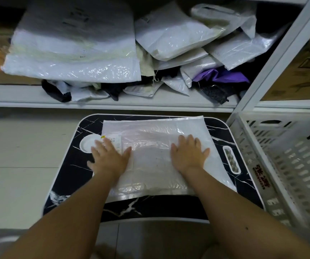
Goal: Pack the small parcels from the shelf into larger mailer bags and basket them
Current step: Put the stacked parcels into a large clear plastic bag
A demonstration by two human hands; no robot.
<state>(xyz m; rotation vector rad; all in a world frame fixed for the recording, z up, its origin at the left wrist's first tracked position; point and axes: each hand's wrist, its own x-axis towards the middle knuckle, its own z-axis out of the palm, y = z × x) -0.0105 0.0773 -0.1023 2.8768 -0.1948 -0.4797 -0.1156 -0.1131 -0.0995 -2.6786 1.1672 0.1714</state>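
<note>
At nine o'clock the left hand (108,158) and at three the right hand (188,156) press flat, fingers spread, on a mailer (150,165) on the tray (169,208), while parcels (171,43) crowd the shelf (19,96) at twelve and the basket (290,165) far right looks unfilled.

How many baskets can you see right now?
1: the white slotted basket stands right of the marble-pattern tray table, below the shelf. Others may sit outside the frame.
</note>
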